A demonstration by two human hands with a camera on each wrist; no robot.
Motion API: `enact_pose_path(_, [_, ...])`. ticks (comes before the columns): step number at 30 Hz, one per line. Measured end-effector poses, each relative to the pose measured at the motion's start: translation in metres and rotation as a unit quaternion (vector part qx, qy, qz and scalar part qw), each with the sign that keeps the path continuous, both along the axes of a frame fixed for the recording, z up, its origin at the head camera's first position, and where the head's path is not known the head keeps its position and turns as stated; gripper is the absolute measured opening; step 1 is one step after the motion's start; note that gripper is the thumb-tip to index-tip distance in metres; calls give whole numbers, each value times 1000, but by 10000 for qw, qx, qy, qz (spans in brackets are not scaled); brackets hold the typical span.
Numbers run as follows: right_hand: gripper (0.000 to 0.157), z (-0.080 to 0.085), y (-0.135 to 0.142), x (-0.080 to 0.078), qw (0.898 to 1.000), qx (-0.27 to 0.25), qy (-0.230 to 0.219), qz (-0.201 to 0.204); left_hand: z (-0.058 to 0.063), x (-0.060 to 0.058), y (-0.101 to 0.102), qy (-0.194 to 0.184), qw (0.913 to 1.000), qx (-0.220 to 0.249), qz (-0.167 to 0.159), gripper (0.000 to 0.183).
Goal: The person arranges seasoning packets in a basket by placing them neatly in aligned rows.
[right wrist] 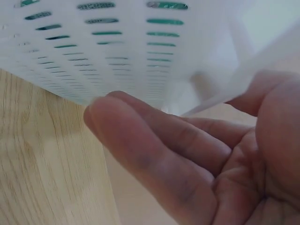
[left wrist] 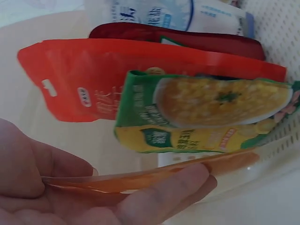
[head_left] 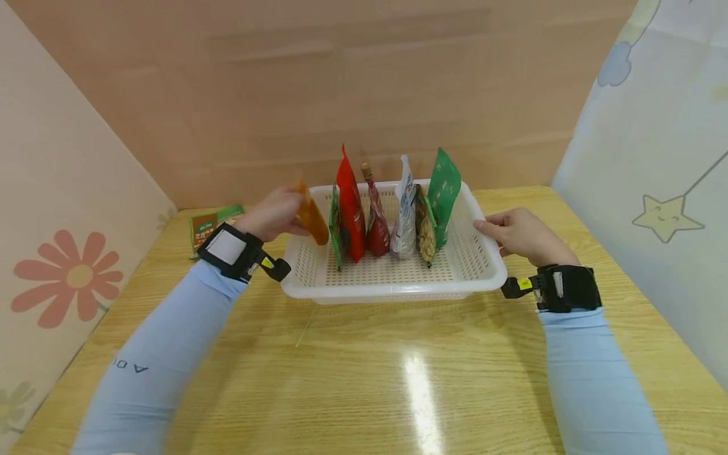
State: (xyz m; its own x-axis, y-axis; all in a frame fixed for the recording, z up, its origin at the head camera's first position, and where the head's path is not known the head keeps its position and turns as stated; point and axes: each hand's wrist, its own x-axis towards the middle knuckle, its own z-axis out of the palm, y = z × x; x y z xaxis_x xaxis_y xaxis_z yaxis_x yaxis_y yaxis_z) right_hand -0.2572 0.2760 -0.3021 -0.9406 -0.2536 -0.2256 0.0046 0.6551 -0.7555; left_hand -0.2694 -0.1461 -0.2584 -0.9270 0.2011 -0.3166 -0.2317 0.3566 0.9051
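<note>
My left hand [head_left: 275, 212] pinches a flat orange packet [head_left: 313, 218] between thumb and fingers, tilted over the left end of a white plastic basket [head_left: 392, 289]. At the other end my right hand [head_left: 520, 234] grips the basket's rim, thumb on top and fingers beneath along the slotted outer wall. Upright in the basket stand a green-and-yellow soup packet [left wrist: 201, 112], a red pouch [head_left: 351, 215], a dark red bottle-shaped pouch [head_left: 378, 227], a white-and-blue pouch [head_left: 405, 215], a green-edged packet [head_left: 424, 230] and a tall green pouch [head_left: 443, 189].
Behind my left wrist, a green-and-brown packet [head_left: 216, 221] lies on the wooden table [head_left: 352, 379], partly covered by the hand. A tan backdrop [head_left: 398, 95] rises at the table's far edge, with patterned side walls at left and right.
</note>
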Motion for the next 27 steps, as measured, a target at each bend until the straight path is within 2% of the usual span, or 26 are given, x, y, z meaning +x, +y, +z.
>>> enact_pose_path(3, [71,1,0,0,10000,55,27,-5,-6,-6,6,-125,9999,-25,-45,47])
enact_pose_path(9, [73,2,-2,0,10000,93,2,0,-15,-11,19,-528,9981,314,27,50])
enact_pose_path(15, [74,3,-5,0,9999,134,26,-5,-12,-10,27,-434,9985,306,-102,51])
enact_pose_path(20, [72,4,-6,0,9998,175,86,14,-10,-10,28,-442,9983,265,-280,59])
enact_pose_path(27, [71,4,-8,1,9998,142,119,23,-10,-11,28,-525,9980,199,-294,65])
